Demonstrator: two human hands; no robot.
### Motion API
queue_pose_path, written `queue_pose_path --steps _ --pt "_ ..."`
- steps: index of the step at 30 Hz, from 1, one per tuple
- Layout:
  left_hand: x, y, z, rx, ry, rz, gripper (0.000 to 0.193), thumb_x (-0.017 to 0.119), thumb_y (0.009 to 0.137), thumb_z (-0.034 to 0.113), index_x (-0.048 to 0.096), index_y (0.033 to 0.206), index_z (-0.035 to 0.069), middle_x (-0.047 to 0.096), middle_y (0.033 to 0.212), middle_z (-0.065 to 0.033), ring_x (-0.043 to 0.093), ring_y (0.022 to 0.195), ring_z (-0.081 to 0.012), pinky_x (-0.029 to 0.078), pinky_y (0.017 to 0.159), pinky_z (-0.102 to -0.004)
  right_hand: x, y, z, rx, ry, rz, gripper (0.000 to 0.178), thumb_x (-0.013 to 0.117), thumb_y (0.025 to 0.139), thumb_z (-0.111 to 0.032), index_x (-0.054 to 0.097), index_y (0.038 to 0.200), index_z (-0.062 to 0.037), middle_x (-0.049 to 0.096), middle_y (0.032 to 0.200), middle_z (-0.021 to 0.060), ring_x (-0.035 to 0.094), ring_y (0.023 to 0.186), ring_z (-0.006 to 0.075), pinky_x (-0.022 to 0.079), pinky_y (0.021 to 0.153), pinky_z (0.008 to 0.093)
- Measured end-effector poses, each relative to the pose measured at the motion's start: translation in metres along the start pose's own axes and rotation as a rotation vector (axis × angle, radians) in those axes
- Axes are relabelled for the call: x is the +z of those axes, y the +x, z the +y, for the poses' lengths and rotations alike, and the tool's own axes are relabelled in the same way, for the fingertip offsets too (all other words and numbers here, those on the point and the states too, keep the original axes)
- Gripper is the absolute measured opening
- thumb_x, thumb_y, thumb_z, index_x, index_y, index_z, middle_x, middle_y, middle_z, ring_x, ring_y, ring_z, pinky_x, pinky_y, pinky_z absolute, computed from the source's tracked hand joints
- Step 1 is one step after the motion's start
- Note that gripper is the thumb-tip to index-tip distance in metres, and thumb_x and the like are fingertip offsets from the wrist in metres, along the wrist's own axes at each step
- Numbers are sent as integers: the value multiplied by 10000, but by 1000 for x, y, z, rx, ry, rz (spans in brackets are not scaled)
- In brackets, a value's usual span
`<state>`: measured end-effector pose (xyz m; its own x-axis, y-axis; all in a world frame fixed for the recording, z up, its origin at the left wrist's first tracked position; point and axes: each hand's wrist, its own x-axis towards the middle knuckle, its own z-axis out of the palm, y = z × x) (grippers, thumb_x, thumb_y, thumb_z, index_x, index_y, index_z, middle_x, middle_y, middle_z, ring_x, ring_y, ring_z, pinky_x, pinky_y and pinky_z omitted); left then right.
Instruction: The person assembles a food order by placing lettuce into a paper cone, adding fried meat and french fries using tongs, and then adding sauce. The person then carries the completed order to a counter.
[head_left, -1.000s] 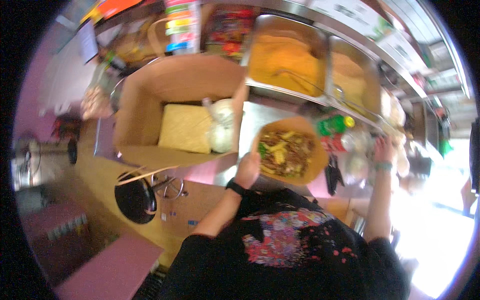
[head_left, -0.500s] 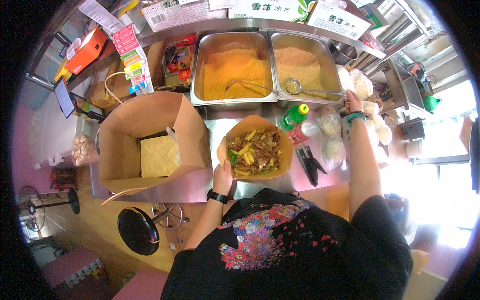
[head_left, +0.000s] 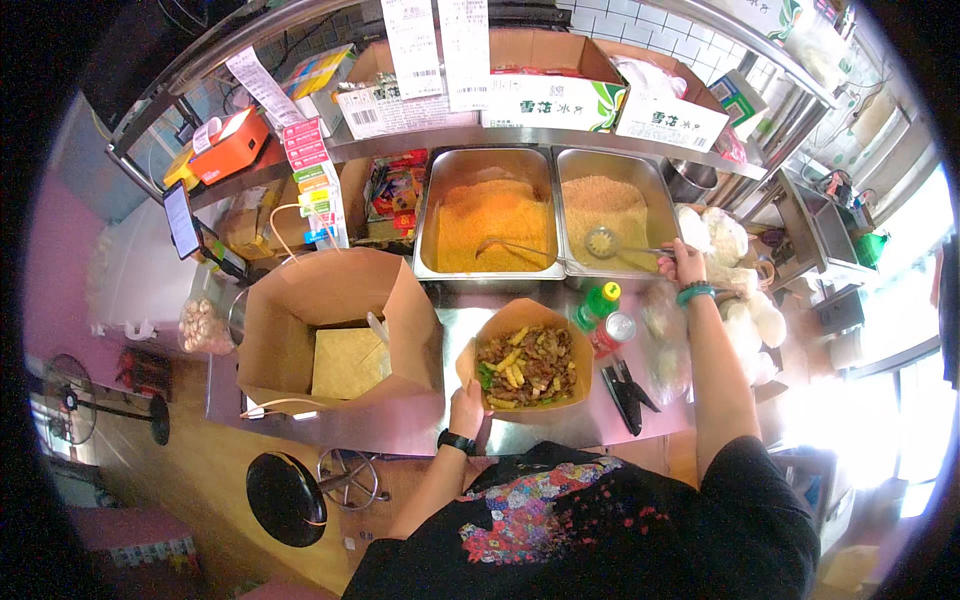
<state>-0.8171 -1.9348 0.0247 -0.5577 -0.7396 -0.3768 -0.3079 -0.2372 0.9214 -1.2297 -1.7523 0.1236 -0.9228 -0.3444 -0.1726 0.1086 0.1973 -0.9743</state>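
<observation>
My left hand [head_left: 467,408] grips the near left side of an open brown paper food box [head_left: 583,366] on the steel counter. Inside the box lies a mix of browned meat pieces, yellow crinkle-cut strips and some green leaf [head_left: 487,374]. My right hand [head_left: 684,264] is closed round the handle end of a metal ladle [head_left: 602,242], whose round bowl is over the tan powder [head_left: 605,197] in the right steel pan. Another long-handled spoon [head_left: 489,243] rests in the left pan, which holds orange-yellow powder [head_left: 495,207].
A large paper bag [head_left: 415,345] stands open on the left, a flat tan packet [head_left: 345,362] inside. Right of the food box are a green bottle [head_left: 598,306], a red can [head_left: 613,332], a black stapler [head_left: 628,396] and plastic bags [head_left: 661,345]. A shelf [head_left: 400,137] with cartons runs above the pans.
The whole view has shifted, so the counter sits lower and more of the shelf shows. My right hand is slightly closer to the pan with the ladle; my left hand keeps its hold.
</observation>
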Motion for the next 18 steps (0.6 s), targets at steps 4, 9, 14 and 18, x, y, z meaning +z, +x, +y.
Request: queue_pose_path --steps 4,9,14,18 --pt "0 1 5 106 125 -46 478 392 890 288 479 772 -167 550 645 -207 580 517 -265 501 434 -314 2 0 10 -284 -346 86 309 454 871 -265 584 947 6 606 655 121 561 494 150 421 428 265" --pt "-4 12 -18 56 -38 -80 485 387 901 323 463 806 -147 512 662 -160 578 516 -249 512 427 -314 17 -3 16 -517 -737 26 285 487 848 -249 592 982 -20 594 662 141 585 579 217 458 561 323" --pt "-1 16 -16 -50 -87 20 518 405 889 362 452 842 -152 513 733 -184 581 533 -251 513 416 -315 19 -5 17 -558 -719 2 292 502 827 -282 610 909 -23 605 749 173 581 729 330 450 655 382" --pt "-5 12 -18 -56 -117 -81 528 402 885 369 449 889 -157 519 784 -198 580 538 -250 512 415 -307 16 -15 9 -406 -675 -4 291 491 840 -273 611 922 -21 599 656 127 578 611 242 450 588 336"
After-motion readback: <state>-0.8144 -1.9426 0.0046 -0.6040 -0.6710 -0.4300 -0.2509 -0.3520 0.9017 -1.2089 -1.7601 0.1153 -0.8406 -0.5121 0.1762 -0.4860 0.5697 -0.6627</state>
